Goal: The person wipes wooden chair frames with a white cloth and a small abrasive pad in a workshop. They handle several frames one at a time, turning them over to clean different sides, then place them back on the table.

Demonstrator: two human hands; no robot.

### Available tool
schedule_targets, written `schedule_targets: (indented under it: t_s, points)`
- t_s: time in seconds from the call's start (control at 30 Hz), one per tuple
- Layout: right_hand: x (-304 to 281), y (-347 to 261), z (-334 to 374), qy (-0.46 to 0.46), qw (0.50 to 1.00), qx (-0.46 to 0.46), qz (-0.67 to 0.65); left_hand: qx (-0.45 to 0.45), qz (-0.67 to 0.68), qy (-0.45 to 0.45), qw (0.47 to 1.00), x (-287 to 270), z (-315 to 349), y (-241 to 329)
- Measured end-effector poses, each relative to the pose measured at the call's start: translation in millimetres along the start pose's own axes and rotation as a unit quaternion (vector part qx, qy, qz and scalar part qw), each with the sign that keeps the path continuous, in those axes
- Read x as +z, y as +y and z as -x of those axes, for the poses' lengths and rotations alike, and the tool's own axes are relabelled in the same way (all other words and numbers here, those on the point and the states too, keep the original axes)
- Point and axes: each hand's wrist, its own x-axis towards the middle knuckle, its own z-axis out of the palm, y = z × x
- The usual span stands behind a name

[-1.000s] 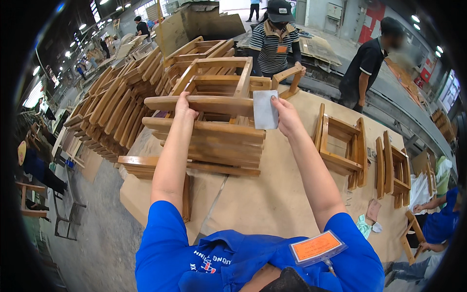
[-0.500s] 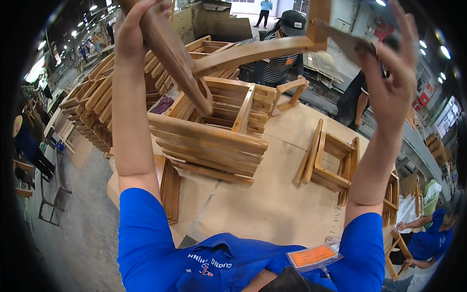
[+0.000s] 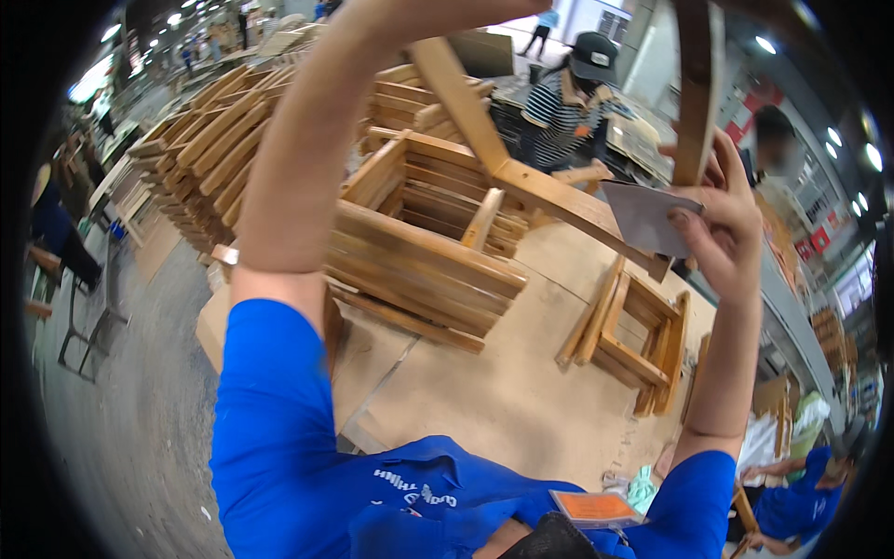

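High in front of me is a brown wooden frame (image 3: 568, 205), like a chair part, with one leg rising to the upper left and an upright piece at the upper right. My right hand (image 3: 726, 219) pinches a folded grey sheet of sandpaper (image 3: 649, 216) between thumb and fingers, close against the frame's right-hand corner. My left arm reaches up across the view; only a blurred part of my left hand (image 3: 498, 7) shows at the top edge, and its fingers are out of the picture.
Stacked wooden frames (image 3: 419, 252) stand on the brown-covered table (image 3: 466, 401), with more piled at left (image 3: 209, 140). A smaller frame (image 3: 643, 335) lies at right. A co-worker in a striped top (image 3: 559, 107) stands across the table; another in blue (image 3: 796, 503) sits lower right.
The wooden frame has turned and shifted in the air. My left hand has moved right and up, mostly out of view. My right hand has come lower, and the grey sheet now shows clearly.
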Motion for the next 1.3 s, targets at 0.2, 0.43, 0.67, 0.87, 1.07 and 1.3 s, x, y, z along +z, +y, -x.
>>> schedule_targets:
  t_s: [0.2,0.43,0.67,0.87,1.07,1.3]
  points:
    - [58,43,24,0.301,0.950,-0.042,0.077,0.063,-0.224,0.187,0.954,38,-27,-18]
    - [70,46,32,0.475,0.852,0.120,-0.185,-0.372,-0.115,0.117,0.914,30,146,-60]
    - [122,123,21,0.468,0.781,0.247,-0.332,-0.636,0.236,-0.052,0.733,31,224,-47]
    - [218,184,33,0.460,0.649,0.424,-0.433,-0.729,0.118,-0.192,0.646,24,287,-56]
    - [287,215,33,0.455,0.584,0.467,-0.484,-0.744,0.065,-0.242,0.619,12,341,-78]
    - [304,222,12,0.379,0.619,0.526,-0.443,-0.728,-0.010,-0.308,0.612,10,372,-106]
